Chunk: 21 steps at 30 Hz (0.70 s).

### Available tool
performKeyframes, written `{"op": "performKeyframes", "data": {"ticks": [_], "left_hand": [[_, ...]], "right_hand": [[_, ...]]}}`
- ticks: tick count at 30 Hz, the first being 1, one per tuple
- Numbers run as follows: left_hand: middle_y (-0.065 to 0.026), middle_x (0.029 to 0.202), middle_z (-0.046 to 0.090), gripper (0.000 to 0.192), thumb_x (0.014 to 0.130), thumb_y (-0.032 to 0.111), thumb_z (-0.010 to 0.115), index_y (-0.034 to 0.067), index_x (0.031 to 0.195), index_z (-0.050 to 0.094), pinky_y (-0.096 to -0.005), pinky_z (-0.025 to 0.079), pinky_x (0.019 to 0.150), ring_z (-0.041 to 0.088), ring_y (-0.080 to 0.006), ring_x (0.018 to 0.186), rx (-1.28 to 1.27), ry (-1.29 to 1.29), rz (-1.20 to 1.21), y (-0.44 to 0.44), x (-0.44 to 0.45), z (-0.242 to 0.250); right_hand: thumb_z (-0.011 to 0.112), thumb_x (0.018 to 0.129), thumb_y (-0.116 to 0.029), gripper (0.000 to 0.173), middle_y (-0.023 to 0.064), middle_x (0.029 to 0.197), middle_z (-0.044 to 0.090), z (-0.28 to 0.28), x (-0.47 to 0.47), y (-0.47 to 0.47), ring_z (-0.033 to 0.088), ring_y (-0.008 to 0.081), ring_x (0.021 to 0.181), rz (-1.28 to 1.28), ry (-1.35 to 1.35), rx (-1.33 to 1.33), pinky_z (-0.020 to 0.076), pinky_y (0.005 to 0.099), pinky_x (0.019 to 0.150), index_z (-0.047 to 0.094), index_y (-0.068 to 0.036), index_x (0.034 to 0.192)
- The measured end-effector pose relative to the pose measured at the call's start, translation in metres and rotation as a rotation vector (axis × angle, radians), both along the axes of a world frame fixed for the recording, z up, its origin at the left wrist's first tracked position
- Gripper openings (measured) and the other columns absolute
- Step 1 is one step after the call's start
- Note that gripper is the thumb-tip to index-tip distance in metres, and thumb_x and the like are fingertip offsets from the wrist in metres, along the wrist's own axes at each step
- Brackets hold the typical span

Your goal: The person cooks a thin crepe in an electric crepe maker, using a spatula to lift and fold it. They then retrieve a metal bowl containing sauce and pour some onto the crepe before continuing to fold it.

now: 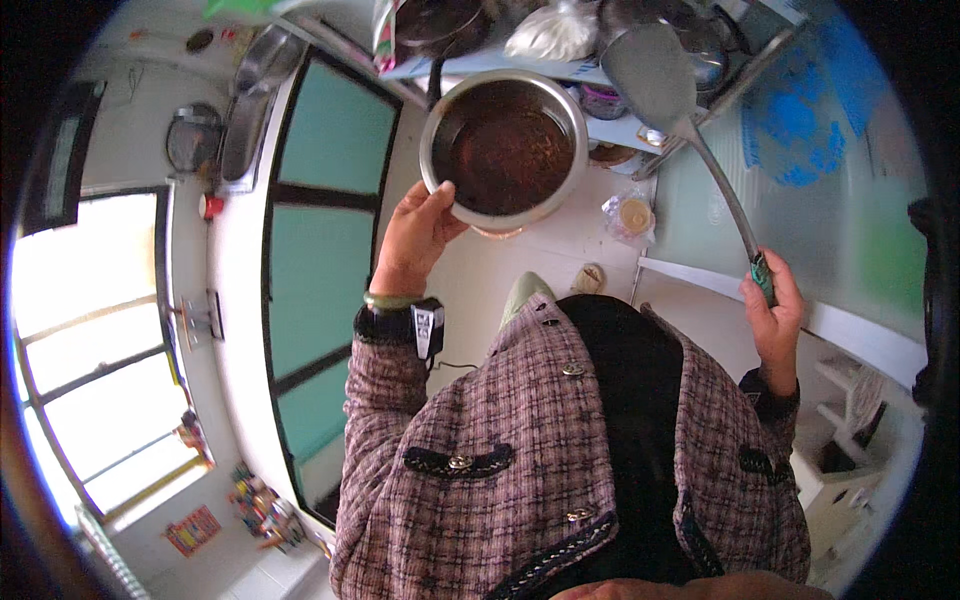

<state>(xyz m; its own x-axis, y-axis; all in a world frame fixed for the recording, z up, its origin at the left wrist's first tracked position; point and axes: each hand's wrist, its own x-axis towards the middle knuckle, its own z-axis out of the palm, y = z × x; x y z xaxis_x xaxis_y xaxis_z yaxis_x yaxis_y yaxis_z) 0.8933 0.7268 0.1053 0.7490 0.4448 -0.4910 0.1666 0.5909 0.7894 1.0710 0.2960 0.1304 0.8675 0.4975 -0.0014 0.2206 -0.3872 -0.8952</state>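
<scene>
My left hand grips the near-left rim of a round metal pot, thumb over the edge. The pot is held above the floor, tilted so that its inside faces me. Dark brown contents or residue cover its bottom; whether liquid or burnt on cannot be told. Off to the right, my right hand is closed around the green-and-black handle of a wok spatula. Its broad grey blade points up and away, in front of the shelf, apart from the pot.
A shelf rack ahead carries a frying pan, a white plastic bag and other cookware. On the floor sits a plastic-wrapped container. Green-panelled cabinets stand left, a frosted glass panel right.
</scene>
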Motion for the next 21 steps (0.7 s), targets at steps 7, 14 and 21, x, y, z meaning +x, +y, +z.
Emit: {"op": "performKeyframes", "data": {"ticks": [7,14,21], "left_hand": [[-0.0074,0.108,0.067,0.025,0.100,0.016,0.053,0.002,0.121,0.056,-0.0347,0.059,0.083,0.068,-0.0170,0.095,0.075,0.057,0.152,-0.058,-0.126,0.057],[-0.0048,0.114,0.065,0.044,0.093,0.024,0.065,0.000,0.128,0.053,-0.0285,0.051,0.085,0.062,-0.0126,0.101,0.171,0.232,0.232,-0.088,-0.233,0.148],[-0.0183,0.117,0.064,0.032,0.083,0.015,0.072,-0.006,0.105,0.059,-0.0379,0.042,0.100,0.061,-0.0257,0.108,0.284,0.049,0.465,-0.135,-0.289,0.193]], "right_hand": [[0.065,0.089,-0.008,0.037,-0.0026,0.090,0.056,-0.016,0.001,0.051,0.050,0.0055,0.076,0.140,0.016,-0.026,0.0422,0.0199,0.068,0.057,0.000,0.124],[0.064,0.093,-0.012,0.041,0.0002,0.087,0.058,-0.027,-0.039,0.099,0.047,0.0026,0.064,0.243,0.183,-0.081,0.0383,0.0174,0.053,0.052,0.001,0.129],[0.062,0.094,-0.010,0.039,0.0009,0.095,0.059,-0.035,-0.065,0.120,0.050,0.0046,0.073,0.357,0.213,-0.156,0.0416,0.0191,0.061,0.052,0.003,0.129]]}}
